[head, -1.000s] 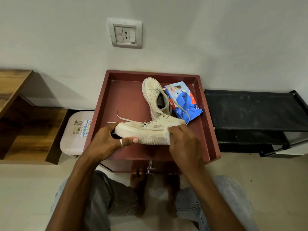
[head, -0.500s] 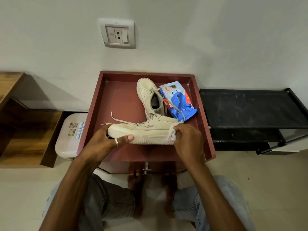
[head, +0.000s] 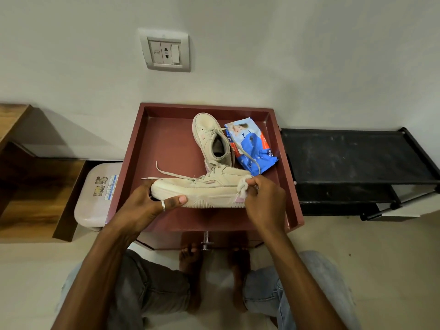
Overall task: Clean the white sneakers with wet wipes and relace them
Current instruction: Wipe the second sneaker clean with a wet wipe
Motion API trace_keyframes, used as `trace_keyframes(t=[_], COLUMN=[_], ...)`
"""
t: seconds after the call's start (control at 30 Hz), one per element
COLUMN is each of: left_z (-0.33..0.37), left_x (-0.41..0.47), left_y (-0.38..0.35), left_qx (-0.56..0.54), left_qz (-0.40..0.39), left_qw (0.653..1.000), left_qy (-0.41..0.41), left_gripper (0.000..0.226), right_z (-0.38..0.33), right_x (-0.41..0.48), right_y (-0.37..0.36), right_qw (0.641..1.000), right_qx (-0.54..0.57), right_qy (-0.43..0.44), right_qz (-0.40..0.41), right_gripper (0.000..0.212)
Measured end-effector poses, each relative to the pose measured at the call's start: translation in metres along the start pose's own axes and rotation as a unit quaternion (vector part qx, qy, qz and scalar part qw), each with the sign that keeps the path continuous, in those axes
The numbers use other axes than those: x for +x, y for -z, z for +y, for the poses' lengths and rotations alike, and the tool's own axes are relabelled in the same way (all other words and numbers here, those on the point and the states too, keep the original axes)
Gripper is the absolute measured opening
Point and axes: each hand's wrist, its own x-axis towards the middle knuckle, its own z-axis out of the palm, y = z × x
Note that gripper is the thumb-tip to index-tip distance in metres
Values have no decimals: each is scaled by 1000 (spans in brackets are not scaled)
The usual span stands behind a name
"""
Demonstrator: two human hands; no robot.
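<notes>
Now the right hand (head: 264, 201), pinching the crumpled wipe (head: 242, 186), has slid along the sneaker (head: 202, 189) to its heel at 3 o'clock. The left hand (head: 142, 206) grips the toe at 9 o'clock. The sneaker is held at 6 o'clock of the tray (head: 166, 151). This side seems nearly wiped, and relacing waits.

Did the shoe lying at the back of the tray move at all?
No. The back shoe still lies in the same spot near the far wall of the tray, right beside the blue wipes pack.
</notes>
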Motion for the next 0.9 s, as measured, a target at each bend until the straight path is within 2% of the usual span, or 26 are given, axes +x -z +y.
trace_keyframes(t=[0.1,0.17,0.27,0.37,0.4,0.5,0.57,0.6,0.7,0.73,0.8,0.9], left_z=[-3,-5,-5,-4,-4,-4,-6,-7,-7,-6,-4,1], left_x=[-1,-1,0,0,-1,-4,-5,-5,-8,-9,-11,-14], left_y=[1,1,-1,-3,-3,-5,-5,-3,2,2,-1,-7], left_qx=[13,17,28,39,35,49,46,38,38,42,34,-9], left_qz=[4,18,41,45,41,38,36,22,-33,-36,-18,10], left_qw=[1000,1000,999,998,998,997,997,998,999,998,999,999], left_qy=[-6,-8,-19,-34,-37,-50,-42,-36,-9,-3,-9,-49], left_gripper=[48,56,65,69,68,55,59,66,109,114,108,86], right_z=[6,1,-24,-58,-69,-95,-101,-101,-96,-93,-92,-108], right_x=[11,4,-20,-41,-45,-46,-43,-41,-36,-35,-35,-43], right_y=[2,6,5,-8,-15,-28,-30,-29,-22,-20,-17,-19], right_qw=[998,999,998,983,977,963,958,957,960,962,962,954], right_qx=[7,-11,-13,31,37,43,57,70,93,96,94,64], right_qy=[-53,-38,68,169,194,244,254,254,236,224,224,282], right_qz=[-11,-9,5,-61,-80,-110,-122,-122,-118,-125,-121,-77], right_gripper=[17,15,15,32,30,25,25,23,21,22,21,18])
